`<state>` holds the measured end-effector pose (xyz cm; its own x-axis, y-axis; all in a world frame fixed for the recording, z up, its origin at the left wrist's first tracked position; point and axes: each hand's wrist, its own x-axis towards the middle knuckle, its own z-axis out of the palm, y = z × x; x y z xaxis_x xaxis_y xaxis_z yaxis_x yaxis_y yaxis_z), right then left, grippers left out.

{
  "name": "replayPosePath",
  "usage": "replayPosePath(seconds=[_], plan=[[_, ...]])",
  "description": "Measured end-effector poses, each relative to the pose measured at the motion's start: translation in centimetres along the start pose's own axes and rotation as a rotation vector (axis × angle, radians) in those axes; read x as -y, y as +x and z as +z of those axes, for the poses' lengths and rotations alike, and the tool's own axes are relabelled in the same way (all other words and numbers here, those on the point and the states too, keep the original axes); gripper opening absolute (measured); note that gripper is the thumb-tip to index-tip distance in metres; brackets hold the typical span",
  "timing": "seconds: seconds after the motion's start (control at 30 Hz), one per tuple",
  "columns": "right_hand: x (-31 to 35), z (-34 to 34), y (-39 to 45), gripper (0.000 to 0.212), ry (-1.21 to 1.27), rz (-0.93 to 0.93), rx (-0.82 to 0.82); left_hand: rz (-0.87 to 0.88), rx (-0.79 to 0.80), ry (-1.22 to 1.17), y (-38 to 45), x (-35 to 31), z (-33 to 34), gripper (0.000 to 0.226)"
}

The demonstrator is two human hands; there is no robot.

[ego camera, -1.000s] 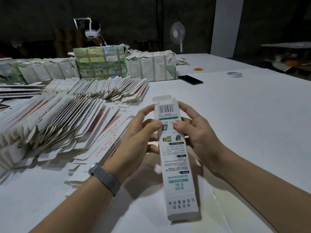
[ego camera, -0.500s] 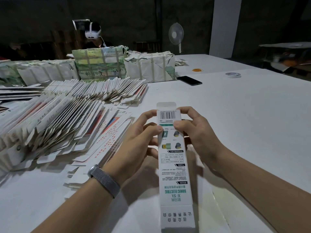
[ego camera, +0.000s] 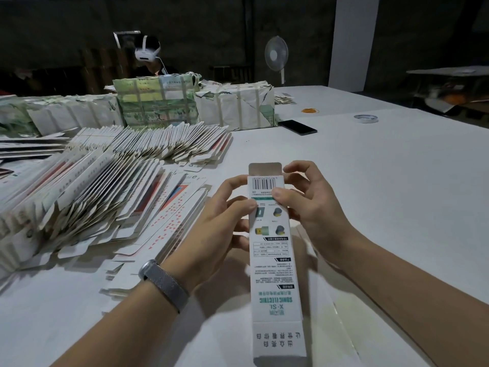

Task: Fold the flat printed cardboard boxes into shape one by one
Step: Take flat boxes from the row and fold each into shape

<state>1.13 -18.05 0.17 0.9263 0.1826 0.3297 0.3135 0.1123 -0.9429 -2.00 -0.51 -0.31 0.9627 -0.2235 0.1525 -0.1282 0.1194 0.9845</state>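
Box [ego camera: 272,255] is upright between your hands, already opened into a long sleeve, barcode end up. Left hand [ego camera: 219,223] grips its left edge, thumb on the printed face; right hand [ego camera: 315,205] pinches the right edge just under the barcode, index finger raised beside the top flap [ego camera: 264,169]. That flap stands open above your fingertips, so the step in hand looks like closing the upper end. Next move, as I judge it: fold the side tabs in, if present (hidden here), then tuck the flap without creasing it. Fanned flat boxes [ego camera: 87,197] lie just left of your left hand on the table [ego camera: 383,181].
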Motion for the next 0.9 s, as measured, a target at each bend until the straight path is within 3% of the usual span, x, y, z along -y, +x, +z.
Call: replayPosePath(seconds=[0.1, 0.57, 0.9], plan=[[-0.31, -0.13, 0.17, 0.040, 0.018, 0.010, -0.004, -0.033, -0.021, 0.025, -0.04, 0.06, 0.02, 0.047], [-0.08, 0.00, -0.13, 0.029, -0.040, 0.024, 0.031, -0.026, 0.010, -0.030, 0.06, 0.25, -0.58, 0.022], [-0.21, -0.16, -0.02, 0.024, -0.016, 0.016, 0.030, -0.037, 0.026, -0.010, -0.09, -0.06, -0.42, 0.030]])
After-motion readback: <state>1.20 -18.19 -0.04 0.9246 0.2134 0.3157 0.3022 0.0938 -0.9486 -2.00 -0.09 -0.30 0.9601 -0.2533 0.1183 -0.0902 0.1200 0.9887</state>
